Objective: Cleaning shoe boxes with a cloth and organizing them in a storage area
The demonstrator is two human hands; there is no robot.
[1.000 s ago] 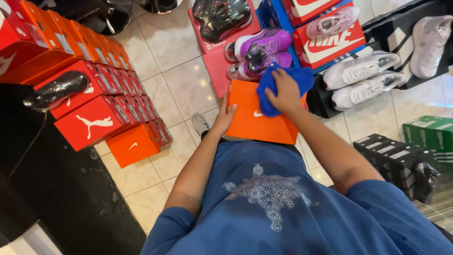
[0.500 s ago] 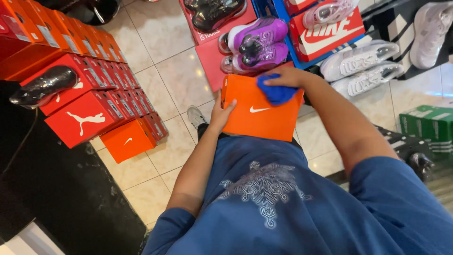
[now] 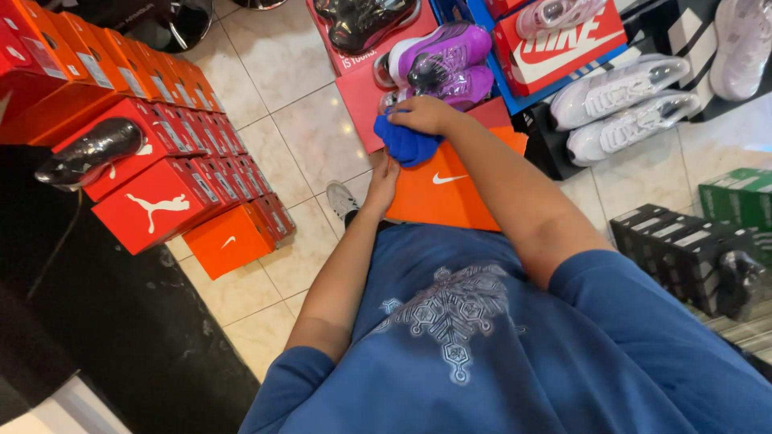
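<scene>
I look down over my blue shirt at an orange shoe box (image 3: pixel 450 193) held in front of me. My left hand (image 3: pixel 383 178) grips the box's left edge. My right hand (image 3: pixel 425 115) is closed on a blue cloth (image 3: pixel 404 141) and presses it against the box's upper left corner. Just beyond the box lies a pair of purple shoes (image 3: pixel 441 60) wrapped in clear film, on a pink box.
Red and orange shoe boxes (image 3: pixel 153 153) are stacked at left, with a wrapped black shoe (image 3: pixel 88 150) on top. White shoes (image 3: pixel 623 104) sit on black boxes at right, dark boxes (image 3: pixel 683 253) lower right, a green box (image 3: pixel 740 197) beside them. Pale tiled floor (image 3: pixel 310 133).
My right hand has dragged the blue cloth across the box top from the right side to the upper left corner. The left hand stays on the box's left edge.
</scene>
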